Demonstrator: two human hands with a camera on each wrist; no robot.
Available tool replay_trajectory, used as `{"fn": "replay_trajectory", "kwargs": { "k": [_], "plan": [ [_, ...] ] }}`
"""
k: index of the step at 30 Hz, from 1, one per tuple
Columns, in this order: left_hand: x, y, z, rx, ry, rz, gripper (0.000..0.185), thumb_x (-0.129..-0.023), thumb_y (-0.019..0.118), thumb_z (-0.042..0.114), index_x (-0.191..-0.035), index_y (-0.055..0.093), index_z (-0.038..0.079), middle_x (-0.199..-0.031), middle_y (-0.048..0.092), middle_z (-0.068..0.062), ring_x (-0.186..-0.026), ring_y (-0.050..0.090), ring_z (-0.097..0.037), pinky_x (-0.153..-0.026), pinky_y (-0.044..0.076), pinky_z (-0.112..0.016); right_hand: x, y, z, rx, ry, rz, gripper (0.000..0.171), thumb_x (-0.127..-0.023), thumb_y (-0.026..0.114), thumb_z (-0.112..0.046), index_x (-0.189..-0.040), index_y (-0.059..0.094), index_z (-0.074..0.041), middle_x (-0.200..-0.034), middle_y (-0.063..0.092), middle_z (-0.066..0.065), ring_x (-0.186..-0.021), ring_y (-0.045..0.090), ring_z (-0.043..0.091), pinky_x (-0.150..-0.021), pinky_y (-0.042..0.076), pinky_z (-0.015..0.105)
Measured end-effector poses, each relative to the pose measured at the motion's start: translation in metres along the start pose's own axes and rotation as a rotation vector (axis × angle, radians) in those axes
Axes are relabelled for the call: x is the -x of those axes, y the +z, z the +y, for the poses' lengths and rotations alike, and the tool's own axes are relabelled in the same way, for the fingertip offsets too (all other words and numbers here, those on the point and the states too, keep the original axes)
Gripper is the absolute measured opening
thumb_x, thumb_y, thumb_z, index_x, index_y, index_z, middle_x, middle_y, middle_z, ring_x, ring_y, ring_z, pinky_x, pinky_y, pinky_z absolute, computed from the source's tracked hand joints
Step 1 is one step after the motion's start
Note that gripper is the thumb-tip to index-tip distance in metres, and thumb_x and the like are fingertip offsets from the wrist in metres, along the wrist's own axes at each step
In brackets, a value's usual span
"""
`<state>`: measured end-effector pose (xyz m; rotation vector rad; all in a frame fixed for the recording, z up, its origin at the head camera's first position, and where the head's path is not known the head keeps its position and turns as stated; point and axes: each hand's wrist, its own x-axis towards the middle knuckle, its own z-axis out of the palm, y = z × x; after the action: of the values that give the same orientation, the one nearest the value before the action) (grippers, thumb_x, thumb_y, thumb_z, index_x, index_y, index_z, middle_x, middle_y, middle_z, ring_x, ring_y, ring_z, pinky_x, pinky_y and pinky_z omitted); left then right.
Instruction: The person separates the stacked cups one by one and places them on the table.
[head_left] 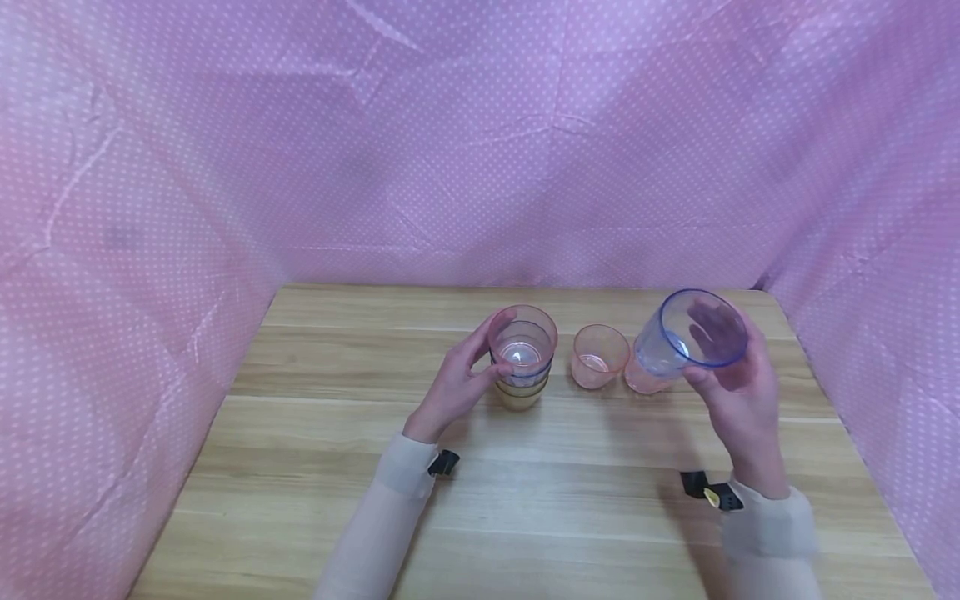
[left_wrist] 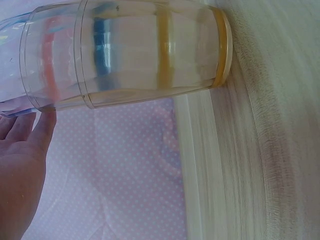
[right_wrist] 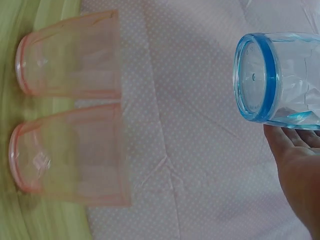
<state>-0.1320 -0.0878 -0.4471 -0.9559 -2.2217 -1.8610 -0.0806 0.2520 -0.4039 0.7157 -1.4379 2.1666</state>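
A nested stack of clear plastic cups (head_left: 521, 398) stands on the table, yellow at the bottom, with blue and pink ones higher up. My left hand (head_left: 461, 379) holds this stack near its top, thumb in front and fingers behind the pink rim. In the left wrist view, yellow, blue and pink bands show through the walls of the stack (left_wrist: 132, 55). My right hand (head_left: 738, 404) grips a clear blue-rimmed cup (head_left: 655, 350), raised off the table and tilted with its mouth toward me. Its blue base (right_wrist: 270, 75) shows in the right wrist view.
Two pink cups stand upright side by side between the hands. One pink cup (head_left: 591, 373) is beside the stack; the other pink cup (head_left: 642, 381) is partly hidden by the raised blue cup. A pink dotted cloth (head_left: 480, 167) surrounds the wooden table (head_left: 525, 517).
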Motion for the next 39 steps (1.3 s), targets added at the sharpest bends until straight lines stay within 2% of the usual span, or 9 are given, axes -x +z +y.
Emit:
{"fn": "replay_trajectory", "kwargs": {
  "k": [14, 20, 27, 32, 39],
  "plan": [
    [0.0, 0.0, 0.0, -0.003, -0.023, -0.002, 0.088, -0.093, 0.061, 0.057, -0.161, 0.035, 0.008, -0.161, 0.045, -0.005, -0.149, 0.04, -0.024, -0.122, 0.036, -0.035, 0.012, -0.024, -0.001, 0.02, 0.056, 0.043, 0.076, -0.081, 0.065, 0.033, -0.148, 0.035, 0.017, -0.148, 0.05, 0.03, -0.139, 0.049, 0.035, -0.12, 0.039, 0.036],
    [0.0, 0.0, 0.001, -0.007, -0.029, 0.0, 0.088, -0.093, 0.061, 0.058, -0.161, 0.035, 0.009, -0.161, 0.045, -0.004, -0.149, 0.04, -0.022, -0.121, 0.037, -0.034, 0.017, -0.036, -0.002, -0.002, 0.085, 0.092, 0.078, -0.078, 0.058, 0.039, -0.148, 0.036, 0.013, -0.148, 0.051, 0.027, -0.14, 0.049, 0.033, -0.12, 0.039, 0.034],
    [0.0, 0.0, 0.001, -0.013, -0.029, 0.002, 0.088, -0.093, 0.061, 0.059, -0.161, 0.035, 0.01, -0.161, 0.045, -0.003, -0.149, 0.04, -0.023, -0.122, 0.036, -0.036, 0.019, -0.049, -0.003, -0.014, 0.109, 0.118, 0.091, -0.075, 0.046, 0.045, -0.155, 0.033, 0.004, -0.148, 0.05, 0.024, -0.139, 0.049, 0.032, -0.12, 0.038, 0.033],
    [0.001, 0.0, 0.0, -0.004, -0.032, -0.001, 0.088, -0.093, 0.061, 0.058, -0.161, 0.036, 0.009, -0.161, 0.045, -0.006, -0.149, 0.039, -0.025, -0.122, 0.036, -0.038, 0.02, -0.058, -0.005, 0.023, 0.128, 0.124, 0.093, -0.075, 0.045, 0.044, -0.157, 0.032, 0.001, -0.146, 0.05, 0.023, -0.137, 0.05, 0.031, -0.119, 0.04, 0.031],
    [0.001, 0.0, 0.002, -0.014, -0.032, -0.001, 0.087, -0.093, 0.061, 0.059, -0.161, 0.036, 0.009, -0.161, 0.045, -0.004, -0.149, 0.04, -0.023, -0.122, 0.037, -0.037, 0.02, -0.071, -0.008, 0.128, 0.183, 0.184, 0.091, -0.075, 0.043, 0.043, -0.155, 0.037, 0.0, -0.143, 0.054, 0.015, -0.135, 0.053, 0.025, -0.116, 0.042, 0.027]
  ]
}}
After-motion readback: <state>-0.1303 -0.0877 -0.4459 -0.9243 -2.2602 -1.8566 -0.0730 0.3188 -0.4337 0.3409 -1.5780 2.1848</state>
